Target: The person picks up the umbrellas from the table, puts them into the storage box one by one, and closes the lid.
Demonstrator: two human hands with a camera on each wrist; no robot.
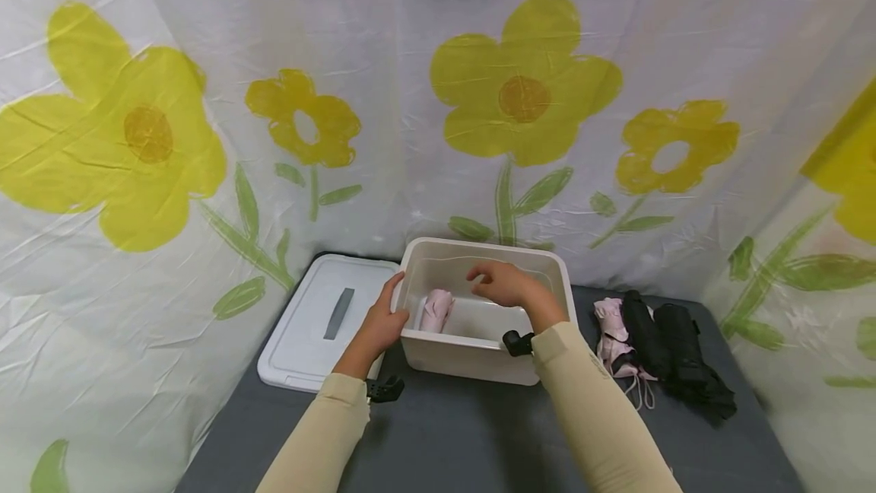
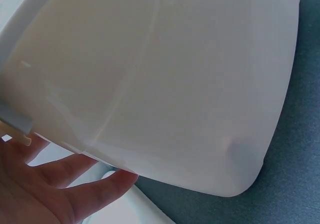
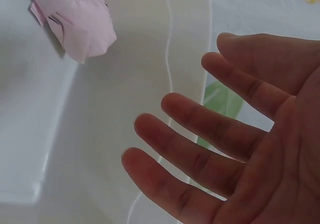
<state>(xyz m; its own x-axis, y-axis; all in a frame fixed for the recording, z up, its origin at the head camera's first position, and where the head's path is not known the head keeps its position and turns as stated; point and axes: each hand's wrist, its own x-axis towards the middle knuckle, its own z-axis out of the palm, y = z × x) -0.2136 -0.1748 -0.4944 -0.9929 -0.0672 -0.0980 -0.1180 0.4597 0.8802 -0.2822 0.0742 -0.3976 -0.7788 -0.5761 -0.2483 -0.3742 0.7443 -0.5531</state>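
A cream plastic storage box [image 1: 472, 356] stands uncovered on the dark table. Inside, along its left part, lies a rolled pink bundle that looks like a folded umbrella [image 1: 436, 310]; its end [image 3: 85, 29] shows in the right wrist view. My left hand [image 1: 380, 326] grips the box at its left rim near the front corner, fingers [image 2: 102, 191] along the outer wall. Over the box's right half hovers my right hand [image 1: 506, 285], fingers [image 3: 170, 176] loosely bent and apart, holding nothing.
A white lid [image 1: 308, 326] with a grey handle lies left of the box. To the right lie another pink folded umbrella [image 1: 611, 326] and black folded umbrellas [image 1: 680, 341] side by side. A flower-printed curtain [image 1: 397, 135] hangs directly behind the table.
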